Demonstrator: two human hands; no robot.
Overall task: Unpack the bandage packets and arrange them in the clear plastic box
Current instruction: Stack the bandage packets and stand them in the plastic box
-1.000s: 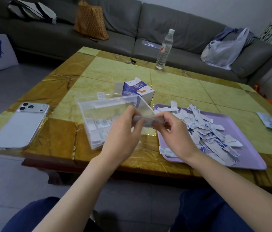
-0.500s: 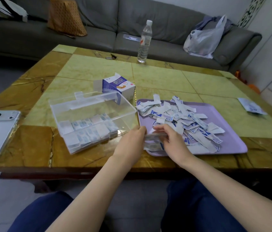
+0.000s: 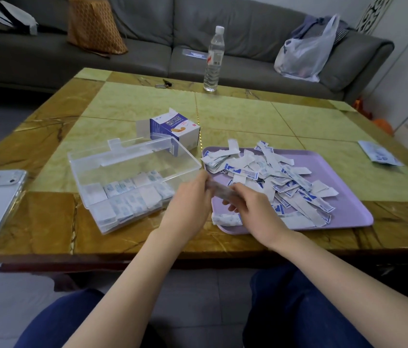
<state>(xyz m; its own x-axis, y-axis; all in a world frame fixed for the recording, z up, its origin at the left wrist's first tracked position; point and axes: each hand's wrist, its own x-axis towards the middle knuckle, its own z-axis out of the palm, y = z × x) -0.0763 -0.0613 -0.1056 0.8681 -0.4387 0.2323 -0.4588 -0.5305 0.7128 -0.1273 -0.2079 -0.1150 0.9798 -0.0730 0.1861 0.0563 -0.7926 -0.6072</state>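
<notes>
Now both hands work over the left edge of the purple tray (image 3: 351,212), whereas 1 second ago they were held up in front of the clear plastic box (image 3: 127,162) that stands just left of the tray. The left hand (image 3: 188,204) and the right hand (image 3: 255,209) each pinch an end of 1 pale strip (image 3: 219,190) stretched between them. The strip is blurred, so I cannot tell whether it is a bare bandage or one partly in its wrapper.

I judge from the shift toward the tray that the peeling is being done where the waste goes. The tray's middle and right side carry a heap of torn blue-and-white wrappers (image 3: 273,177). 1 folded packet (image 3: 225,219) lies at the tray's near left corner, just below the right hand.

Left of the tray, the box already holds about 2 rows of bandages (image 3: 127,197) along its near side, so the arranging is under way but probably not finished. Once freed, the strip would need only a short carry leftward from the tray into the box. Just beyond the tray's far left corner, an opened cardboard carton (image 3: 175,129) stands on the desk (image 3: 235,116).
</notes>
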